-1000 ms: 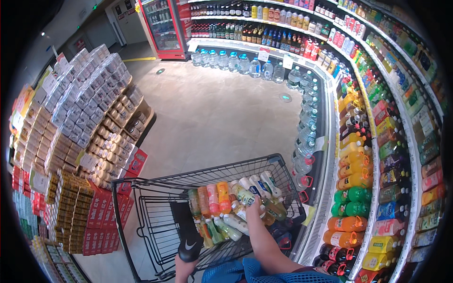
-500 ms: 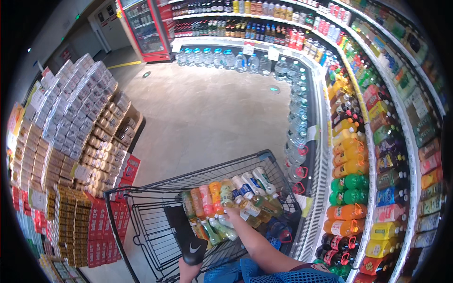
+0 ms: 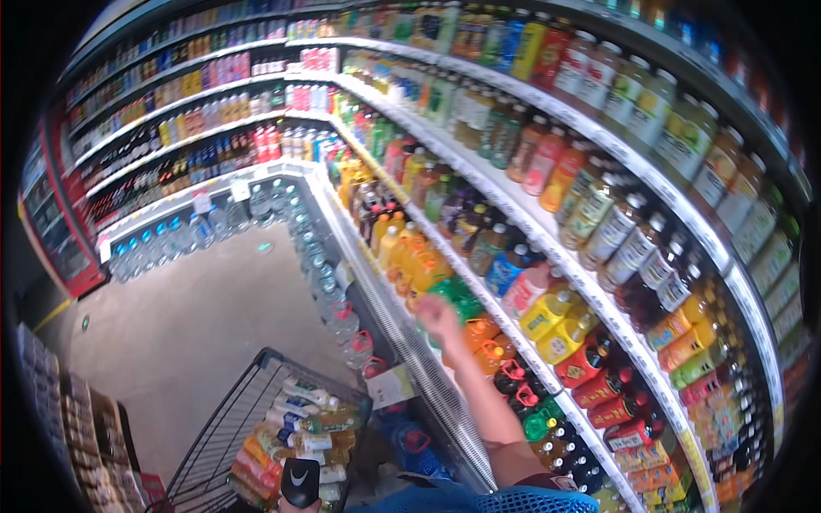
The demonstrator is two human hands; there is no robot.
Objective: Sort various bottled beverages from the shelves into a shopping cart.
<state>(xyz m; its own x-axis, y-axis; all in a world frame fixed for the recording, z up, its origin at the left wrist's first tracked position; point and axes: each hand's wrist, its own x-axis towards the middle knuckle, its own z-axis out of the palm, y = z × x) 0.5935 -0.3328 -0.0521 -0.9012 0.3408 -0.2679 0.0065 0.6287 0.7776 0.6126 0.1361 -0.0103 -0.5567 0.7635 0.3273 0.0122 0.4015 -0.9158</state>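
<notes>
My right hand [image 3: 438,316], smeared by motion, is over the low shelf edge on the right, in front of large green soda bottles [image 3: 457,297] and orange soda bottles [image 3: 486,342]. Its fingers are too blurred to read, and no bottle shows clearly in it. At the bottom edge, my left hand [image 3: 298,506] is wrapped at the rounded black end of the shopping cart handle [image 3: 300,480], which hides most of it. Inside the wire shopping cart [image 3: 224,400] lie several drink bottles [image 3: 295,427], pink, orange, pale yellow and white-capped, on their sides.
Long drink shelves [image 3: 547,239] curve along the right and back. Large water jugs [image 3: 315,256] line the floor by their base. A red-framed cooler [image 3: 64,222] stands far left, with stacked goods [image 3: 68,402] below it. A metal grille [image 3: 410,350] edges the lowest shelf.
My right hand has left the bottles in the cart and moved to the shelf on the right. The view has swung right and up. My left hand stays at the cart handle.
</notes>
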